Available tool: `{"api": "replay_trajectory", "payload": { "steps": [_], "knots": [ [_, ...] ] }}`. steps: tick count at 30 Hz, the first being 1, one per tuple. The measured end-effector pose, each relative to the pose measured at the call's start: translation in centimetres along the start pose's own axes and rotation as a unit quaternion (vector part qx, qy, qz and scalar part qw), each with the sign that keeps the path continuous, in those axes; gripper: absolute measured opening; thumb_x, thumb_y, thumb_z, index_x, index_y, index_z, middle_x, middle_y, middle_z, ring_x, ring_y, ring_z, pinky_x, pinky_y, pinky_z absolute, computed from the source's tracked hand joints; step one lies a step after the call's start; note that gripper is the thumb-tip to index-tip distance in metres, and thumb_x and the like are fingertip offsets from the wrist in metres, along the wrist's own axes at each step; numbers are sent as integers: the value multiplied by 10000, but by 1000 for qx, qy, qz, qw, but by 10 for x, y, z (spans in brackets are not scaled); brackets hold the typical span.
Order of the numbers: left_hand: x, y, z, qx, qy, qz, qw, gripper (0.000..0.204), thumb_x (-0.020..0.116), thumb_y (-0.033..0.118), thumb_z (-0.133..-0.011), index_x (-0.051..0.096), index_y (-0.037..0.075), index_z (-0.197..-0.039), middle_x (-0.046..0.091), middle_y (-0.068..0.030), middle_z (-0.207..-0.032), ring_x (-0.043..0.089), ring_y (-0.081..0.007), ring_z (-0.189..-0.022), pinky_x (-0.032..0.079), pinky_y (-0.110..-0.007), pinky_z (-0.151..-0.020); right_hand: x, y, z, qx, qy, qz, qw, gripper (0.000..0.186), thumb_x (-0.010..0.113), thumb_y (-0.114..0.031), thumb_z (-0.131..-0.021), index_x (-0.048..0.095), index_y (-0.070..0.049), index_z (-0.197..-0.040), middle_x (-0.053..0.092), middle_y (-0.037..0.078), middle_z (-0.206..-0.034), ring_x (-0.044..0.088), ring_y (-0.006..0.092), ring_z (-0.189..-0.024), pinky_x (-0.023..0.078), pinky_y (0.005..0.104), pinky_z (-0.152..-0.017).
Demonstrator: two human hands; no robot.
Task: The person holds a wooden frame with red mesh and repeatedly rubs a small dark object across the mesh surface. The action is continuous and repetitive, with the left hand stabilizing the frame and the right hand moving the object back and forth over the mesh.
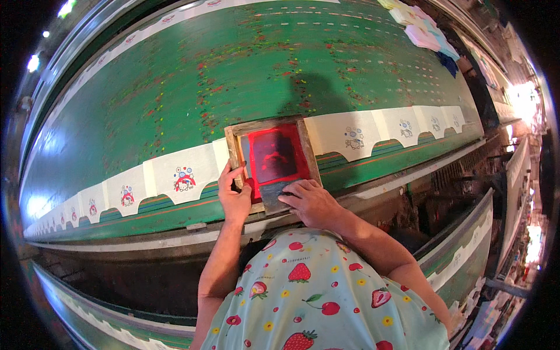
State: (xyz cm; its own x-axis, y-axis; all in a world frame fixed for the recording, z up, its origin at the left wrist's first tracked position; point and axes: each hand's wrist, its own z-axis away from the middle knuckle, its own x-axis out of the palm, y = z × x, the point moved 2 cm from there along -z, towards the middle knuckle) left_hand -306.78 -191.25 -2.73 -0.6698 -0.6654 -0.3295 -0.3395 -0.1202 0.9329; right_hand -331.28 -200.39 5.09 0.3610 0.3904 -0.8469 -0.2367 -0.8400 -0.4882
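Note:
A wooden screen-printing frame (pixel 312 153) lies on the row of white cut fabric pieces (pixel 161 182) along the near edge of a long green table. Red ink (pixel 305 146) borders a dark mesh window (pixel 275 160) inside it. My left hand (pixel 235 198) grips the frame's left side near its lower corner, thumb and fingers apart around the wood. At the frame's lower end, my right hand (pixel 312 201) is closed on a dark, flat squeegee (pixel 270 199). The squeegee's lower edge and whatever fabric lies under the frame are hidden.
The green table (pixel 233 76) carries colored ink specks. Printed fabric pieces run along both sides of the frame, with another strip at the far edge. Folded pastel cloths (pixel 421 34) lie at the far right. Another green table (pixel 116 318) stands at lower left.

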Motion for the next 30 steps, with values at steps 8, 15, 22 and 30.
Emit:
{"api": "replay_trajectory", "payload": {
  "steps": [8,15,22,30],
  "knots": [
    [-3,4,-6,0,-8,-1,1000,391,753,-166,-774,799,86,-1070,591,-260,-1644,570,-368,-1530,440,-443,-1265,-16,18,41,185,191,-123,956,426,867,-118,-933,736,-56,-1334,681,170,-1415,625,403,-1353,515,508,-1163],
    [23,37,-3,43,2,-23,999,309,773,-154,-792,769,67,-1008,577,-284,-1657,570,-374,-1531,417,-443,-1269,-16,53,80,234,214,-272,908,395,821,-102,-963,747,-43,-1346,698,179,-1449,630,356,-1393,484,477,-1209],
    [129,61,18,66,10,-11,998,276,788,-128,-811,751,73,-996,573,-301,-1653,558,-386,-1534,404,-450,-1275,-60,114,143,238,252,-246,905,403,832,-96,-933,757,-49,-1327,734,170,-1400,650,368,-1365,472,478,-1216],
    [236,80,41,27,4,37,999,270,739,-161,-794,761,55,-955,562,-311,-1658,577,-392,-1520,421,-442,-1263,-113,187,207,237,242,-242,909,432,810,-76,-910,750,-46,-1337,731,174,-1413,638,370,-1377,474,490,-1202]
  ]
}}
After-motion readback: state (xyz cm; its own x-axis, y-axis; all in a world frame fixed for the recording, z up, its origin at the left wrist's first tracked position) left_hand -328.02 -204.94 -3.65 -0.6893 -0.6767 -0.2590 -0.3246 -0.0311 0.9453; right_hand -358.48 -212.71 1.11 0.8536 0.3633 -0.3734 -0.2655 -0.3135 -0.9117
